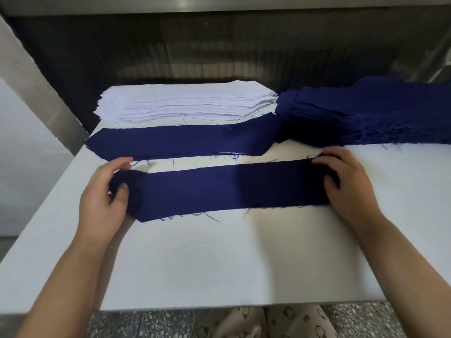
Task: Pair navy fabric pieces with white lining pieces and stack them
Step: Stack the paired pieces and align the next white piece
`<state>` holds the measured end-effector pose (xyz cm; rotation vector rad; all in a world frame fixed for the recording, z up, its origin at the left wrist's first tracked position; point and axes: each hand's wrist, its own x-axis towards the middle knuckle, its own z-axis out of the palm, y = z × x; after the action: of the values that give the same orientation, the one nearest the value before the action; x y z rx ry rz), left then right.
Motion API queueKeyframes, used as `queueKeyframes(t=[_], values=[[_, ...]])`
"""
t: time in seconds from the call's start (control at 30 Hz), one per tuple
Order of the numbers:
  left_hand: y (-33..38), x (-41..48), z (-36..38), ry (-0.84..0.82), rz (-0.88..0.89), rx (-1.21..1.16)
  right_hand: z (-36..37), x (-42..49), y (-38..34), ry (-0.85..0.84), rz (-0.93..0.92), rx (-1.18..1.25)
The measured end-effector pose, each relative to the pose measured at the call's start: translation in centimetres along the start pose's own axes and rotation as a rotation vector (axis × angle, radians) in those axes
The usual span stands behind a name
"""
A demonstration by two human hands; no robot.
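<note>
The left hand (105, 191) and right hand (346, 181) each pinch an end of the long navy fabric strip (231, 189) at mid-frame, where uneven pulling could skew or crease it.

A broad white surface (219, 264) fills the middle of the view, matte and evenly lit, with soft shadows falling toward its near edge. Behind it rises a dark panel (219, 45) marked with fine vertical ribs, brownish where light catches it and nearly black toward the left. A band of brushed metal (219, 3) runs across the very top. At the left a grey metal beam (36, 89) slants down to the far corner of the surface, and beyond it lies a pale, plain wall (24, 167). Below the near edge shows a speckled grey terrazzo floor (146, 323). The light is diffuse and cool.
</note>
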<state>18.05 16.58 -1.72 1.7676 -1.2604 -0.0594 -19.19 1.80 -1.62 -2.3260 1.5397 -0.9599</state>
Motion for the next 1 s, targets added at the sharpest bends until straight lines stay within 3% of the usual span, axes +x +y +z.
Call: queueKeyframes(t=[0.2,0.5,0.77,1.0], values=[[0.5,-0.5,0.1,-0.055,-0.115,-0.075,0.2,-0.2,0.1,0.002,-0.070,-0.018],[0.7,1.5,0.4,0.173,-0.227,-0.278,0.1,1.3,-1.5,0.273,-0.166,0.051],[-0.4,9.4,2.1,0.367,-0.344,-0.364,4.5,6.2,-3.6,0.268,-0.147,0.196],[-2.9,13.1,3.1,0.366,-0.454,-0.333,7.8,10.5,-5.1,0.170,-0.099,0.129]])
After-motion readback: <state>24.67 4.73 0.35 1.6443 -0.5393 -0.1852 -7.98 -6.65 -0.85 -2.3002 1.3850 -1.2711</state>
